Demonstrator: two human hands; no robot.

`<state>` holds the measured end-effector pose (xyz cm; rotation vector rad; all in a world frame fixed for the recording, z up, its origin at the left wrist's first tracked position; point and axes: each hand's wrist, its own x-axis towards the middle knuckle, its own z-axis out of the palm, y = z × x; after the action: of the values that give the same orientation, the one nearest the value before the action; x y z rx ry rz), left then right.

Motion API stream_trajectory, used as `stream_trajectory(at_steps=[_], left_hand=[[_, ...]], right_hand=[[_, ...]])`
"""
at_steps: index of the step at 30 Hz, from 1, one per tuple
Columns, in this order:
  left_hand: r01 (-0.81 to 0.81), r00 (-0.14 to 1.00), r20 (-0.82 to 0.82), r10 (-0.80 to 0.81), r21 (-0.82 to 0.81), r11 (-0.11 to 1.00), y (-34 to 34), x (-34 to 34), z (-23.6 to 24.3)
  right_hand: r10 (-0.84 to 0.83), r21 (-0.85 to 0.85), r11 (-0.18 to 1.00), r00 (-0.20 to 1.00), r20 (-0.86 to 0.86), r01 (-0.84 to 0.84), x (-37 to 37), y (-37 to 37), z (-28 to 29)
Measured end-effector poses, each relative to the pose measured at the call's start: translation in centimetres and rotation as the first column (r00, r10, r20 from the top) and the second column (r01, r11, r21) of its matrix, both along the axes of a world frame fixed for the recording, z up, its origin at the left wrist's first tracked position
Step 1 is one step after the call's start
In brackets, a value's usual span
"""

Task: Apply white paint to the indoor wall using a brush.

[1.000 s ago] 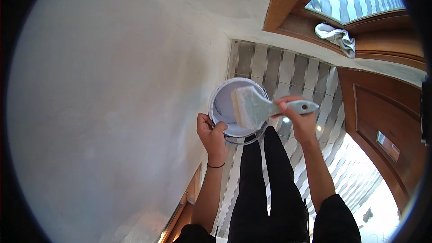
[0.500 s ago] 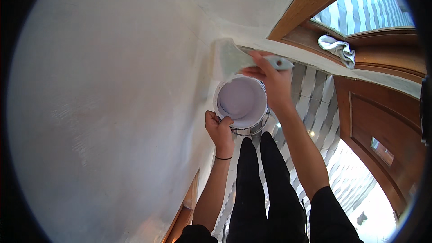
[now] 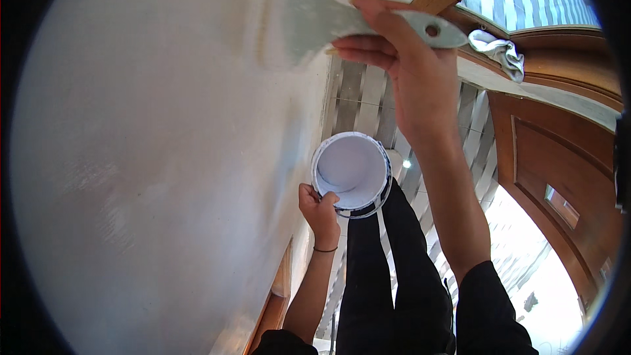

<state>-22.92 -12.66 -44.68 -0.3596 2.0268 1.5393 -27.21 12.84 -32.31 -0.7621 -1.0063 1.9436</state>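
Note:
My right hand (image 3: 411, 59) is closed round the pale green handle of a wide paintbrush (image 3: 315, 26). It is raised at the upper middle, with the bristles up against the whitish wall (image 3: 151, 125) or very close to it; blur hides whether they touch. Below, my left hand (image 3: 320, 213) grips the rim of a white paint bucket (image 3: 351, 164), thumb over the near edge. Pale lilac-white paint lies inside the bucket, and dark smudges mark its rim. A wire handle hangs at the bucket's near side.
A wooden window frame (image 3: 559, 75) stands at the upper right, with a crumpled white cloth (image 3: 497, 54) on its ledge. Further right is a brown wooden door (image 3: 552, 177). Striped grey and white tiles (image 3: 368, 95) cover the floor. Wooden trim (image 3: 273, 309) edges the wall at lower left.
My right hand has lifted the paintbrush from just above the bucket up and left to the wall. The bucket in my left hand sits slightly lower in view.

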Motion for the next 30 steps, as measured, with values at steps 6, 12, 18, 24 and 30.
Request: stream_trajectory(at_steps=[6, 12, 18, 24, 30], left_hand=[[0.002, 0.999, 0.043, -0.001, -0.013, 1.0, -1.1, 1.4, -1.3], [-0.004, 0.999, 0.032, 0.005, -0.028, 1.0, -3.5, 1.7, -2.2], [0.002, 1.0, 0.027, -0.001, -0.057, 0.998, -3.1, 1.9, -2.0], [-0.001, 1.0, 0.023, 0.002, -0.053, 0.999, -3.8, 1.8, -1.9], [-0.03, 0.998, 0.06, 0.03, 0.009, 0.999, -2.4, 1.8, -1.1]], right_hand=[[-0.021, -0.115, 0.991, 0.938, 0.347, 0.064, 0.5, 0.7, -14.8], [0.073, -0.153, 0.988, 0.887, 0.456, -0.003, -2.5, -4.6, -18.5], [0.01, -0.052, 0.999, 0.928, 0.371, 0.011, -3.9, -2.3, -10.5], [0.045, 0.117, 0.99, 0.973, 0.228, -0.073, -4.0, 0.3, -1.3], [0.129, 0.162, 0.979, 0.992, 0.001, -0.127, -1.6, 3.4, 0.5]])
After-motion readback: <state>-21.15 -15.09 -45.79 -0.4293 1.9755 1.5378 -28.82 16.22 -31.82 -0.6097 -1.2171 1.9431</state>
